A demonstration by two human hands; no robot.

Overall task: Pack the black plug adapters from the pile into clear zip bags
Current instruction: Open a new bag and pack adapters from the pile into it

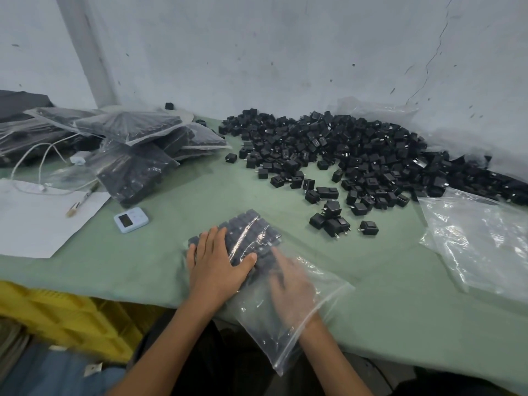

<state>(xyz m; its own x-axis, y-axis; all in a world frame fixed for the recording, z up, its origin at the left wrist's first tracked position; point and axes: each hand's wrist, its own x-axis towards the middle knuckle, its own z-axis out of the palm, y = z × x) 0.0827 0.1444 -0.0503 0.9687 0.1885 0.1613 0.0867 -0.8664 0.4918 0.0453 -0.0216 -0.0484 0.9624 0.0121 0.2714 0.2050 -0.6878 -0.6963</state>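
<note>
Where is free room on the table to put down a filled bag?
The green cloth is bare between the filled bags and the adapter pile, and between the half-filled bag and the empty bags. The far right and far left are crowded.

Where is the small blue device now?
Head view, left of centre: the blue device lies on the green table, between the white paper and the left hand.

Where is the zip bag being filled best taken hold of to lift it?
Probably at the packed far end of the zip bag, clasped from both long sides: the adapters lie there in flat rows, while the near mouth end is slack film overhanging the table edge.
</note>
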